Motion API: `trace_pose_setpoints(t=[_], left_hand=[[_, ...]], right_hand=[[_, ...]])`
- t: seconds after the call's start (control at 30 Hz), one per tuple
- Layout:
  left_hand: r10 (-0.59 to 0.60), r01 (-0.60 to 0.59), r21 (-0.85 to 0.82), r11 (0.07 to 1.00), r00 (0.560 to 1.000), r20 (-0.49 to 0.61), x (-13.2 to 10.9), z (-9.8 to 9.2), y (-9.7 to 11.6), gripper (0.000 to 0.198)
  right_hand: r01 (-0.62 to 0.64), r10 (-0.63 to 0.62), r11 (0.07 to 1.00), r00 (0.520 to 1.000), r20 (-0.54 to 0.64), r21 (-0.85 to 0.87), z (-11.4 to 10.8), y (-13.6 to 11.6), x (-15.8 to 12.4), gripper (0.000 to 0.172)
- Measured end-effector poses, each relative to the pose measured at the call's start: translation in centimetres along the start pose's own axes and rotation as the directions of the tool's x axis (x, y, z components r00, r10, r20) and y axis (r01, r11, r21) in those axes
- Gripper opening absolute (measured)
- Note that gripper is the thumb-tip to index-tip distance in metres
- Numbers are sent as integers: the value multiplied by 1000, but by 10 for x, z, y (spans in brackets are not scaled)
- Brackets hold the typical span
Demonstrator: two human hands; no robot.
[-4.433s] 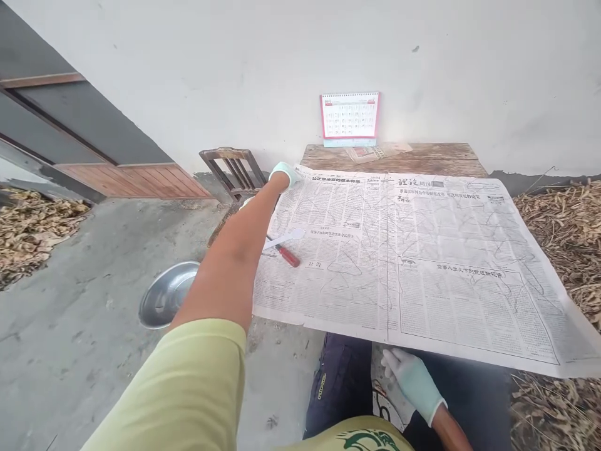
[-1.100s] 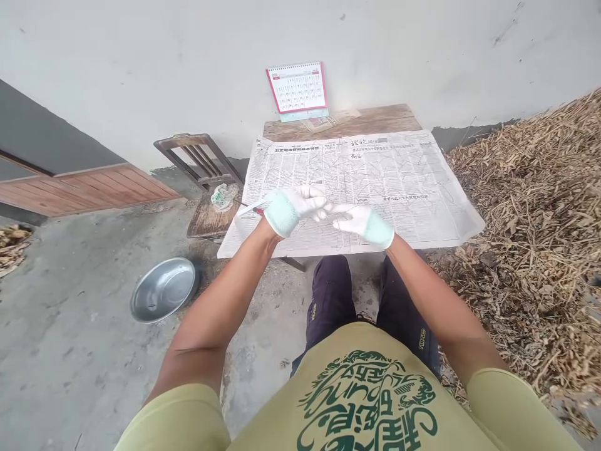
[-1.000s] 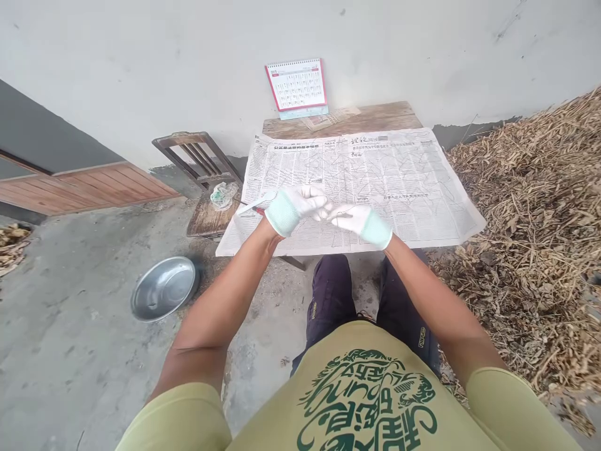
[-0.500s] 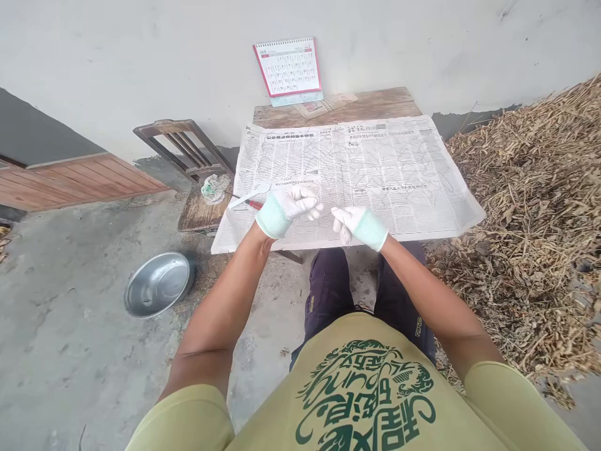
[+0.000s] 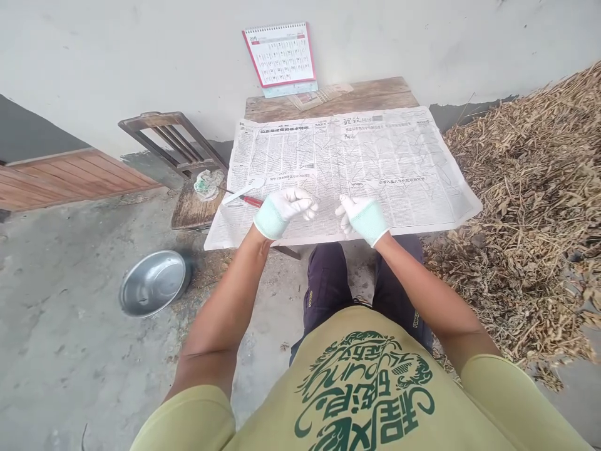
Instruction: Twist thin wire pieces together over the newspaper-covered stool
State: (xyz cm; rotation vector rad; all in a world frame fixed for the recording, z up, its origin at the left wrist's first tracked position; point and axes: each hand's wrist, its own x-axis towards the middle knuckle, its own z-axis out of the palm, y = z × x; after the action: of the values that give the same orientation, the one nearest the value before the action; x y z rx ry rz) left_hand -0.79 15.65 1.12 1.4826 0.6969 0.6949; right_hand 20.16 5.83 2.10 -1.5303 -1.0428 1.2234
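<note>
White-gloved L hand & R hand ½ curled mid-frame, hold unclear; gray newspaper on brown wood table, white wall up top.

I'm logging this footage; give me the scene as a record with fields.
Left hand: white-gloved, mint-cuffed, curled; contents unclear
Right hand: likewise gloved, apart from the other; contents unclear
Surface: brown wooden table under spread printed newspaper
Items: white long-handled spoon, red-handled tool, pink-edged paper desk calendar
Seating: dark slatted wooden chair holding crumpled white-and-green bundle
Floor: grey; round silver metal basin
</note>
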Motion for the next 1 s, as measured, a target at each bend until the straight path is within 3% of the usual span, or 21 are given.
trace_pose_setpoints(t=[0.17,0.5,0.73,1.0], left_hand=[[23,-24,-42,999,1000,-14,-1,-2,-7,38],[14,-24,-103,994,995,-97,-8,1,-20,39],[36,-48,-95,994,992,-120,-21,21,-26,38],[38,-38,-14,999,999,-34,-34,44,-28,38]], right_hand=[[-28,15,995,992,129,100,-7,5,1,55],[-118,72,962,979,189,247,-9,14,2,56],[-174,117,883,981,154,435,-6,18,3,54],[-283,193,740,958,211,610,-5,22,9,41]])
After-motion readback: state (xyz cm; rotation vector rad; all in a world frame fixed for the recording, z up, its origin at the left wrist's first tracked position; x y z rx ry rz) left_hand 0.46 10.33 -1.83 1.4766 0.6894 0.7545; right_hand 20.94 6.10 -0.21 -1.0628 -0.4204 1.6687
